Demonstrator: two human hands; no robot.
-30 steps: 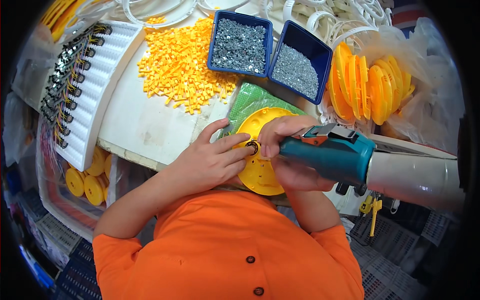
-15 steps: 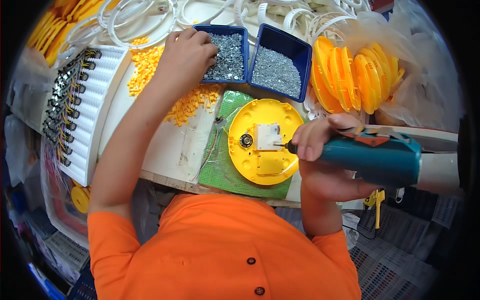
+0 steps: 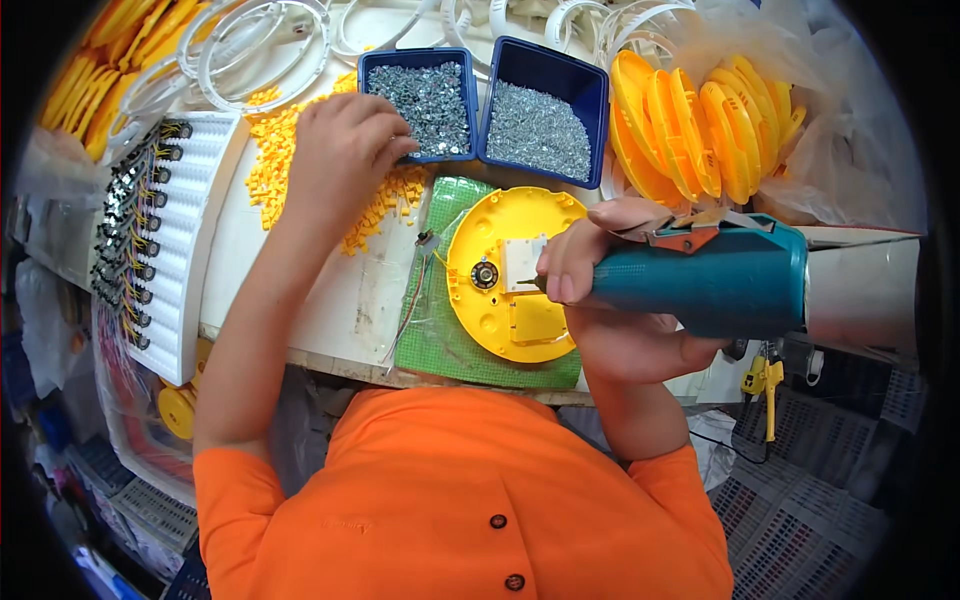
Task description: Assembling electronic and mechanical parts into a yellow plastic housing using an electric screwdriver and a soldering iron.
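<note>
The counter [image 3: 300, 300] in front of me is pale and worn, crowded so that every part sits within arm's reach. My right hand [image 3: 620, 300] wraps a chunky teal power screwdriver [image 3: 720, 285], its grip pressed tight round the smooth barrel, forefinger laid forward near the tip to steady the bit over the yellow disc [image 3: 515, 275]. That disc is a round moulded plastic shell, glossy, lying flat just ahead of my chest on a green mat [image 3: 440, 330], which looks textured, probably to stop it sliding. A small white square block [image 3: 522, 262] sits near its middle beside a dark round hub [image 3: 485, 275], and thin wires [image 3: 415, 300] trail off its left edge across the mat. To my far left stands a white ribbed tray [image 3: 190, 250] lined with dark little parts in rows. Two blue bins [image 3: 490, 105] of shiny metal screws sit side by side behind the disc. My left hand [image 3: 345, 150] is curled, fingertips pinched together at the edge of the left bin, over a loose heap of small yellow pieces [image 3: 275, 170]; what it pinches I cannot tell
</note>
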